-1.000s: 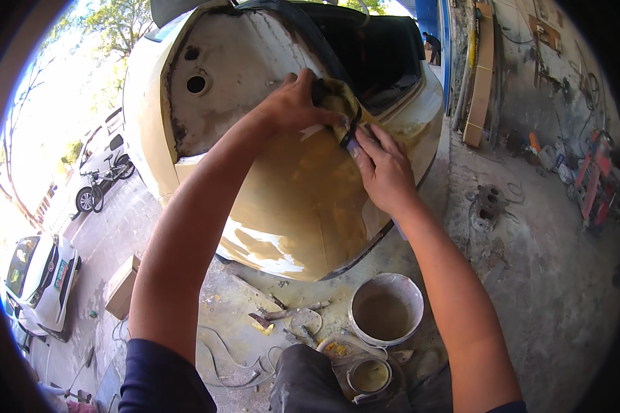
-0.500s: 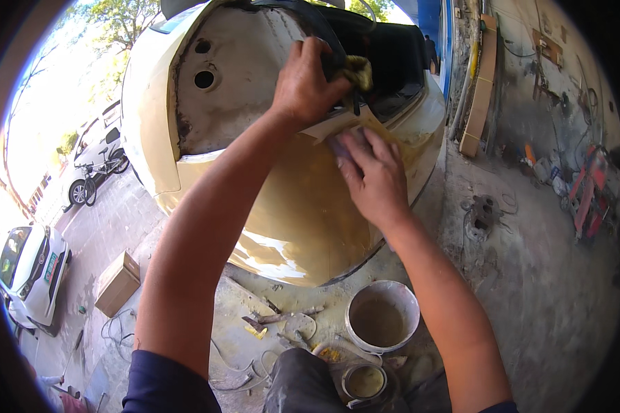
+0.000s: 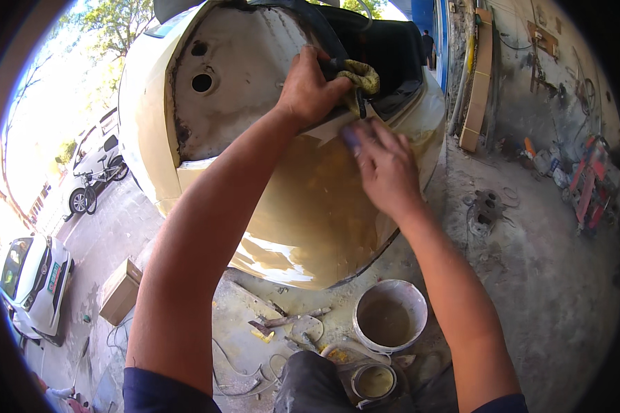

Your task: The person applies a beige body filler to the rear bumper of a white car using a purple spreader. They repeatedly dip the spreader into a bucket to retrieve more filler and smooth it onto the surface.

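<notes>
A car body panel point(image 3: 303, 199), wet and yellowish-brown with pale patches, curves in front of me. My left hand point(image 3: 311, 91) is at its upper edge, fingers closed on a crumpled yellow-green rag point(image 3: 362, 77) by the dark trunk opening. My right hand point(image 3: 390, 165) lies on the panel a little lower and to the right. It presses a small greyish-purple sanding pad point(image 3: 352, 136) to the surface; motion blurs the pad and fingertips. Left of my left hand is a bare, smeared recess point(image 3: 238, 76) with round holes.
Below the panel stand a large bucket point(image 3: 420, 323) of murky water and a small can point(image 3: 374, 381). Tools and a hose lie on the floor near my knees. A cardboard box point(image 3: 120, 292) and a white car point(image 3: 34, 282) are at left; a long carton point(image 3: 479, 82) leans at right.
My right hand has moved slightly right along the panel with the pad. The left hand stays at the upper edge, and more of the rag shows. The view has shifted a little.
</notes>
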Tool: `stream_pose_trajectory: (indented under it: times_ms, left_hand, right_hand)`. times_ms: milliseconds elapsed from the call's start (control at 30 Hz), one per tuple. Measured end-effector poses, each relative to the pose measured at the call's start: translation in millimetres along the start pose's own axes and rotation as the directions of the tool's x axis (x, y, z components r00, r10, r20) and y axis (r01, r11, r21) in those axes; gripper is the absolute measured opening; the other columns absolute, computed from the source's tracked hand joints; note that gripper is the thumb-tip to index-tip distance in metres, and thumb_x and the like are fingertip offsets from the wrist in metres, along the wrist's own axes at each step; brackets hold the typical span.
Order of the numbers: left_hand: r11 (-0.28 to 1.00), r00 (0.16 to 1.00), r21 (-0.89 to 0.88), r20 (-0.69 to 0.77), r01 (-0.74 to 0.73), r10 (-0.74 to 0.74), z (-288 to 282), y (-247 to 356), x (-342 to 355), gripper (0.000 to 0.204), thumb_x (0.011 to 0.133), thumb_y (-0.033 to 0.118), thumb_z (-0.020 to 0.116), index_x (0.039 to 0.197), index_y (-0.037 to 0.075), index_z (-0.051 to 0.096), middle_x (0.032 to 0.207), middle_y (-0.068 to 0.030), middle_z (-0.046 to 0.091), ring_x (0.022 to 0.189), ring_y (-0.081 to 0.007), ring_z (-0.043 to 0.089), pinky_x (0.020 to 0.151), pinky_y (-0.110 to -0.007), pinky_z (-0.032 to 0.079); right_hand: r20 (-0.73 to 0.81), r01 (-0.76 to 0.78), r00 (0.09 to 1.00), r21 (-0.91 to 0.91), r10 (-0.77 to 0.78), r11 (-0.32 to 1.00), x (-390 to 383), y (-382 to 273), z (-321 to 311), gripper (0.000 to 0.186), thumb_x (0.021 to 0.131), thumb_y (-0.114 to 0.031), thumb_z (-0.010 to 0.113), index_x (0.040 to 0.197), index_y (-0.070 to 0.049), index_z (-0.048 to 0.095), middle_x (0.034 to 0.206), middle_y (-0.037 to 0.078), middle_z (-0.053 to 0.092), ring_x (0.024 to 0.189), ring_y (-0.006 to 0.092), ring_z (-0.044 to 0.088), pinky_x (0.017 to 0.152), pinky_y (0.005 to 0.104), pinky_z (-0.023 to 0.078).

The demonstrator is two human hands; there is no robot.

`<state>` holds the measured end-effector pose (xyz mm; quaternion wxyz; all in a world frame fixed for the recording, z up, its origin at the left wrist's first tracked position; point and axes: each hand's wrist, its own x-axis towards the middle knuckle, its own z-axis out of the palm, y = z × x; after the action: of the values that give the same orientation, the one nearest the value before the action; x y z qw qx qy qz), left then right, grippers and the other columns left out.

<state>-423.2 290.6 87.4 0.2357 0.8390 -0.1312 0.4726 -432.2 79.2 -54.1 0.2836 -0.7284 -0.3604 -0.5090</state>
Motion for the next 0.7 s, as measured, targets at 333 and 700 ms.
stream_pose_trajectory:
  times_ms: [333,700]
  left_hand:
    - [0.99,0.993,-0.104,0.085,0.093,-0.084,2.3,-6.1,8.3,0.077,0.088,0.041,0.091,0.143,-0.002,0.059,0.139,-0.0284,0.069,0.125,-0.0414,0.071,0.11,-0.048,0.058]
    - [0.994,0.997,-0.094,0.059,0.049,-0.043,3.9,-7.2,5.1,0.075,0.089,0.04,0.091,0.142,-0.002,0.06,0.131,-0.0258,0.073,0.12,-0.0369,0.073,0.108,-0.046,0.058]
  right_hand:
    - [-0.046,-0.07,0.996,0.032,0.072,0.997,6.9,-4.0,6.3,0.039,0.11,-0.023,0.069,0.146,-0.014,0.082,0.152,0.023,0.073,0.119,0.0463,0.069,0.108,0.0559,0.056]
    - [-0.066,-0.178,0.982,0.031,0.179,0.984,25.8,13.4,9.6,0.034,0.109,-0.019,0.069,0.14,-0.012,0.081,0.138,0.022,0.077,0.113,0.0469,0.07,0.103,0.0538,0.057]
